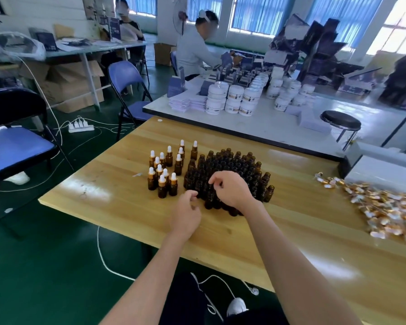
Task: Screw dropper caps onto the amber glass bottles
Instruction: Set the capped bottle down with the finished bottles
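A dense cluster of uncapped amber glass bottles [230,167] stands on the wooden table [117,184]. To its left stand several capped bottles [164,170] with white dropper bulbs and gold collars. A loose heap of gold and white dropper caps [389,207] lies at the table's right edge. My right hand [232,190] hovers over the near side of the uncapped cluster, fingers curled down among the bottle tops; whether they pinch one is hidden. My left hand [185,214] sits just left of the cluster, fingers loosely curled, holding nothing I can see.
A white table [279,127] with white jars [234,99] and boxes abuts the far side. A black stool [340,120] stands at the right, folding chairs [127,78] at the left. Cables and a power strip [81,127] lie on the green floor. Two people work in the background.
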